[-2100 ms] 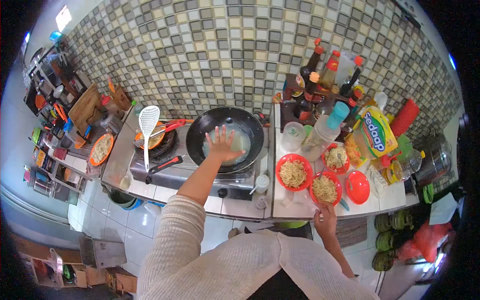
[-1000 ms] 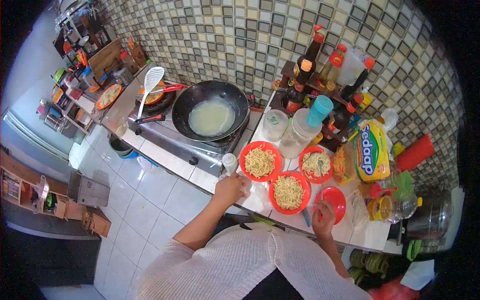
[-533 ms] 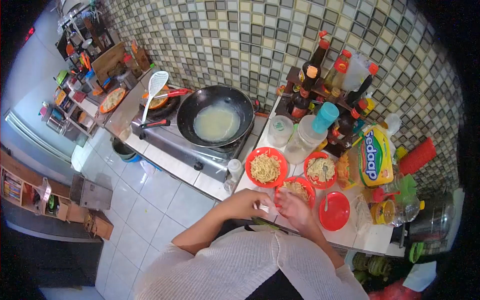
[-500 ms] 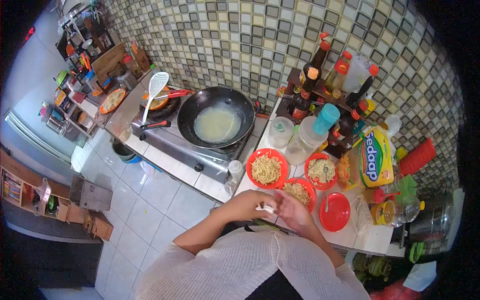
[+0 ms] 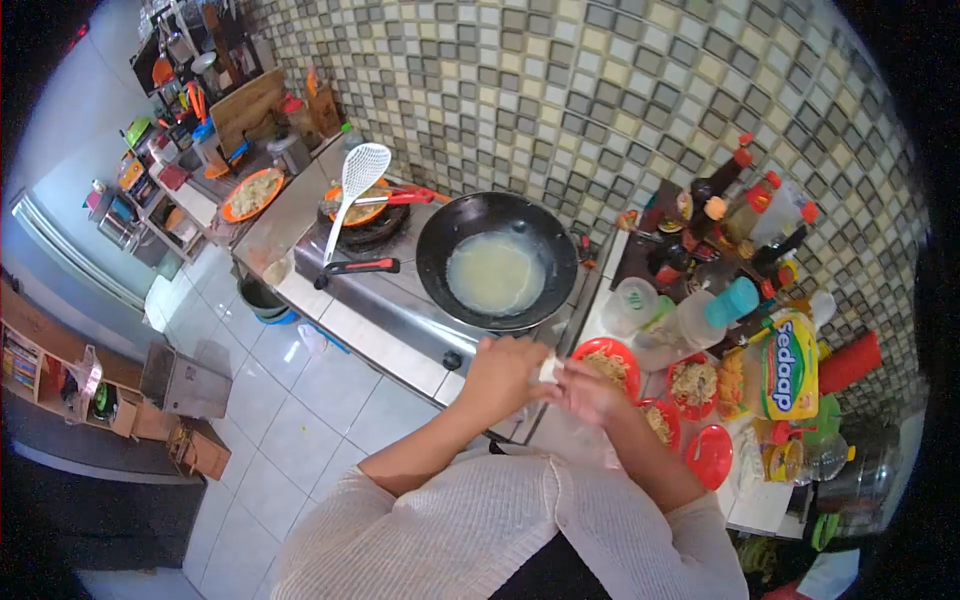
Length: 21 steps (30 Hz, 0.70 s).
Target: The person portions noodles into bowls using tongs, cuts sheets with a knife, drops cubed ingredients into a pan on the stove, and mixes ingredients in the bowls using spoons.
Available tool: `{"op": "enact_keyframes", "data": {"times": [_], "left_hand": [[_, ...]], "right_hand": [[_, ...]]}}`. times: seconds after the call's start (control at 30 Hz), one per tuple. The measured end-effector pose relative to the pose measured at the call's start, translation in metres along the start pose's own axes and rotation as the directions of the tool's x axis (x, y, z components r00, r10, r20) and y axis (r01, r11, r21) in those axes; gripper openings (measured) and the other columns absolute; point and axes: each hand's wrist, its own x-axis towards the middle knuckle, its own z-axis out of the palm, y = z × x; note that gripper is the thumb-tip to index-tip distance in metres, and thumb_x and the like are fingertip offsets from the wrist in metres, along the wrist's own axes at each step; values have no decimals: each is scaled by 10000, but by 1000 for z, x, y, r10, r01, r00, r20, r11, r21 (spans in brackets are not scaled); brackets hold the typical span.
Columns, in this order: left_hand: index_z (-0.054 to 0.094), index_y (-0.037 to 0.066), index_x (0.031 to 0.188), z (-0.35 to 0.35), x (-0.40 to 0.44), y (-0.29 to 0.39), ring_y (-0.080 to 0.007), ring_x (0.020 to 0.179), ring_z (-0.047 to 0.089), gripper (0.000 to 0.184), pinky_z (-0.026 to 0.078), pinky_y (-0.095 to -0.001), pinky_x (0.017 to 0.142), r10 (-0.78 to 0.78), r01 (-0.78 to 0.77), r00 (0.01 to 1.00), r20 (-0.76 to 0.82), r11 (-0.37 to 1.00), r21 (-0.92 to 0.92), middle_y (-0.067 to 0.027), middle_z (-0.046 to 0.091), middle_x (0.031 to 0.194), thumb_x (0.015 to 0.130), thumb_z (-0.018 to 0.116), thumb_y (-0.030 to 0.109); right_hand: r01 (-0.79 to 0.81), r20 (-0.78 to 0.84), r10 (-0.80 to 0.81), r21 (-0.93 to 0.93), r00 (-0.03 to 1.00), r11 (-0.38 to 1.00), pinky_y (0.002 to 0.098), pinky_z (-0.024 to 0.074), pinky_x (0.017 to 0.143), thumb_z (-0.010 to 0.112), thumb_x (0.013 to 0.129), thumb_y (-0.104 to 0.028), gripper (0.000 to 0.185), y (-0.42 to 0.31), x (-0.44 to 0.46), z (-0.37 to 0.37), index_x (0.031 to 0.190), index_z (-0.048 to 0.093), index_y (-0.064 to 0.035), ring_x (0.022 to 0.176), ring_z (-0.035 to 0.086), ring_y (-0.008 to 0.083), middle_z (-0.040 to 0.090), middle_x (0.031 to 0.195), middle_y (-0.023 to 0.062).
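Note:
My left hand (image 5: 505, 375) is closed, with a small white thing (image 5: 549, 370) at its fingertips; its kind is too small to make out. My right hand (image 5: 592, 392) meets it from the other side, fingers bent together against the same white thing. Both hands are over the counter edge, below the black wok (image 5: 460, 215), which holds pale, cloudy liquid (image 5: 495, 272) on the stove (image 5: 385, 300). Close beyond my right hand is a red plate of noodles (image 5: 625, 350), partly hidden by it. A second noodle plate (image 5: 692, 385) lies to its right.
A white slotted spatula (image 5: 362, 170) lies across the left burner. Sauce bottles (image 5: 672, 262), a turquoise-lidded jar (image 5: 730, 302) and a Sedaap pack (image 5: 790, 365) crowd the right counter. A red plate (image 5: 712, 457) is near the front edge, and an orange plate of food (image 5: 253, 195) is far left.
My hands have risen toward the wok and come together. The right hand's spread fingers have closed in on the white thing. The whole view has shifted, moving the wok and plates rightward.

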Motion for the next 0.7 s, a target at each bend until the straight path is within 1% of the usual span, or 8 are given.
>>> {"op": "enact_keyframes", "data": {"times": [0.1,0.17,0.27,0.4,0.5,0.6,0.63,0.7], "left_hand": [[612,135,1189,-39,-3,-37,-278,987,623,524,438,-421,816,-64,60,997,-31,990,-128,-64,654,1005,757,756,395],[603,114,1214,-49,-6,-67,-265,873,629,492,482,-372,754,-74,29,986,-149,958,-287,-88,643,981,804,739,348],[610,100,1203,-71,-18,-100,-241,791,604,430,491,-330,716,-179,118,980,-89,878,-464,-104,634,968,843,716,309],[636,79,1174,-83,-43,-150,-183,804,581,303,483,-306,728,-214,159,976,-50,845,-511,-83,638,960,914,652,232],[648,72,1155,-86,-65,-189,-146,838,574,263,479,-297,739,-286,232,958,-6,791,-566,-61,649,990,934,634,213],[652,67,1150,-95,-80,-214,-126,871,568,252,478,-288,749,-395,352,915,77,692,-631,-51,657,1031,934,635,195],[649,65,1154,-89,-85,-229,-130,847,574,256,479,-279,735,-387,334,920,62,690,-642,-58,666,1036,922,643,172],[656,64,1142,-95,-81,-233,-138,824,579,248,479,-278,725,-378,334,925,44,748,-573,-65,670,1015,916,646,167]], "right_hand": [[43,19,-42,-54,999,998,370,544,912,582,953,-132,283,-20,51,35,1209,555,-15,1073,646,278,635,1170,152],[3,182,-32,157,983,988,368,554,893,564,941,-139,288,-26,86,43,1189,561,7,1057,655,291,651,1131,163],[68,137,-101,226,985,972,344,570,837,547,928,-186,275,-33,135,46,1134,582,-7,975,668,270,669,1057,147],[125,-8,-128,296,992,947,298,555,752,538,940,-217,230,-46,169,47,1073,590,-36,848,650,220,657,959,102],[181,-103,-163,209,981,961,253,486,614,570,954,-260,219,-56,190,26,1052,606,-68,753,592,161,611,868,51],[125,-189,-118,24,975,992,272,509,637,614,940,-211,204,-76,215,1,1077,619,-60,763,598,163,604,872,47],[139,-345,-166,-100,924,985,296,535,675,649,916,-145,214,-82,220,10,1103,625,-44,812,625,175,627,921,55],[140,-327,-213,-235,921,962,305,544,691,658,905,-128,224,-93,241,-5,1109,625,-41,841,638,190,640,953,62]]}}
